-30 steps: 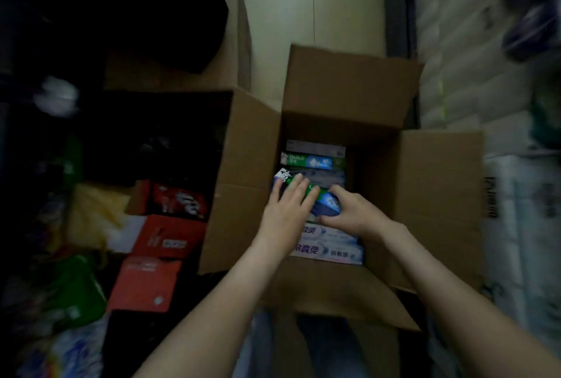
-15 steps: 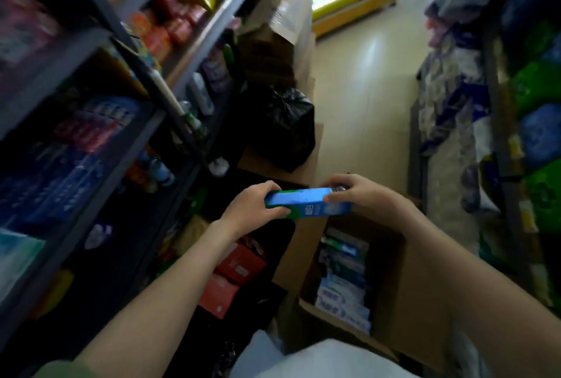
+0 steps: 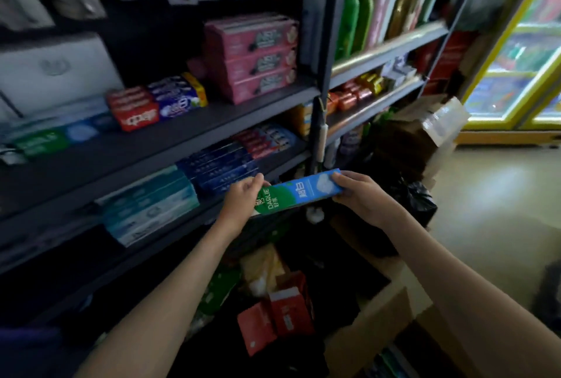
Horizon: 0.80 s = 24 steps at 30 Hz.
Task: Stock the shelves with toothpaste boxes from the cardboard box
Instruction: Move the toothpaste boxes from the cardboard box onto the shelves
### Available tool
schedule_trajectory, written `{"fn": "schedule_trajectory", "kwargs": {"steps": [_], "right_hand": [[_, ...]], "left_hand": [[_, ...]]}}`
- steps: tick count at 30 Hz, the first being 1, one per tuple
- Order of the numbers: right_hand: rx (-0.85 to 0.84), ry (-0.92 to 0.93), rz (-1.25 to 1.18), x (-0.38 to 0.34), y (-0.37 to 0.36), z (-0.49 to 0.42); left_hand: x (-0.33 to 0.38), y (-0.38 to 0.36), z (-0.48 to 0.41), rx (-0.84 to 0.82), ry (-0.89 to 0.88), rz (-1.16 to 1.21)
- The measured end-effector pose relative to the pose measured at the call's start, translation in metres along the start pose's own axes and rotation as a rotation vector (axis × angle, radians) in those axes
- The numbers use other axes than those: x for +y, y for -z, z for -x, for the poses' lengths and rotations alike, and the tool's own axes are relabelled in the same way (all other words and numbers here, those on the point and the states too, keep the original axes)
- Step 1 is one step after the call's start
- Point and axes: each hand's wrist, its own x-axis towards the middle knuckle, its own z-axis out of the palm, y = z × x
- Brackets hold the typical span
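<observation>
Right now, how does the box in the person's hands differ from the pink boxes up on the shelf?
The held box is green and blue; the pink boxes are pink. The held box is a single carton, gripped at its ends by the left hand and right hand; the pink boxes sit stacked three high on the shelf. Both are long, narrow cartons.

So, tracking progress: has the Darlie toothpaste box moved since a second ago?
Yes: the Darlie toothpaste box rose out of the cardboard box, toward the shelves.
</observation>
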Motion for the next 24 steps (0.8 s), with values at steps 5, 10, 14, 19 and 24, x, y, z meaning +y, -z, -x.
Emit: {"fn": "schedule_trajectory", "kwargs": {"steps": [5, 10, 14, 19, 24], "right_hand": [[-0.237, 0.143, -0.054, -0.026, -0.087, -0.034], [-0.419, 0.241, -0.062, -0.053, -0.165, -0.054], [-0.597, 0.266, 0.121, -0.069, -0.215, -0.065], [-0.602, 0.142, 0.320, -0.071, -0.270, -0.083], [-0.663, 0.284, 0.663, -0.068, -0.309, -0.095]], "left_hand": [[0.013, 0.084, 0.006, 0.396, 0.018, 0.118], [0.033, 0.164, 0.028, 0.226, 0.393, 0.347], [0.028, 0.213, 0.034, 0.435, 0.224, 0.463], [0.013, 0.255, 0.047, 0.544, 0.009, 0.455], [-0.009, 0.277, 0.048, 0.661, -0.192, 0.688]]}}
